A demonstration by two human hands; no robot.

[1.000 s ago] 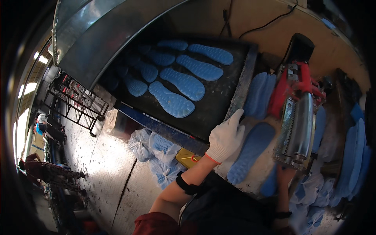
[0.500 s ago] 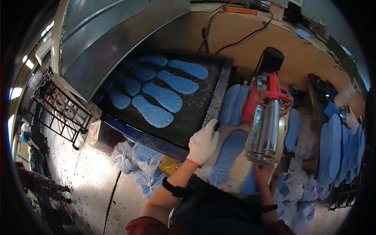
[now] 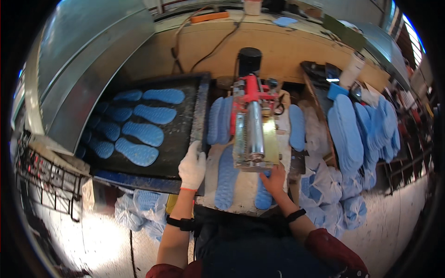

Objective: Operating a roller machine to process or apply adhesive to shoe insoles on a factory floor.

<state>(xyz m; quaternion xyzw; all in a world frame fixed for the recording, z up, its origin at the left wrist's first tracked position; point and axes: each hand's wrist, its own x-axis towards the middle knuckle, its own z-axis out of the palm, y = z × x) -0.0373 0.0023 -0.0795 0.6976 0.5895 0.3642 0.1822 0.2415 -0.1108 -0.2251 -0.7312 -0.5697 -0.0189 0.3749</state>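
My left hand (image 3: 192, 167), in a white knit glove with an orange cuff, rests by the near right corner of the black conveyor bed (image 3: 178, 125). Its fingers stretch forward and I see nothing in them. My bare right hand (image 3: 275, 180) lies at the front end of the red roller machine (image 3: 252, 95). Thumb and fingers are apart, the thumb touching a blue insole (image 3: 263, 194) that extends partly beneath the machine. Another blue insole (image 3: 225, 180) lies flat between my hands, its far end close to the machine. The machine's metal roller (image 3: 255, 129) hides part of the worktop (image 3: 211, 185).
Rows of blue insoles (image 3: 136, 152) lie on the conveyor, under a metal hood (image 3: 92, 60). Upright insoles (image 3: 220, 120) stand left of the machine. Stacked insoles (image 3: 345, 134) fill a rack at right. Plastic bags of insoles (image 3: 320, 185) sit below on both sides.
The view has swung to the right, so the machine and conveyor sit further left. My right hand shows more fully beside the insole; my left stays by the conveyor corner.
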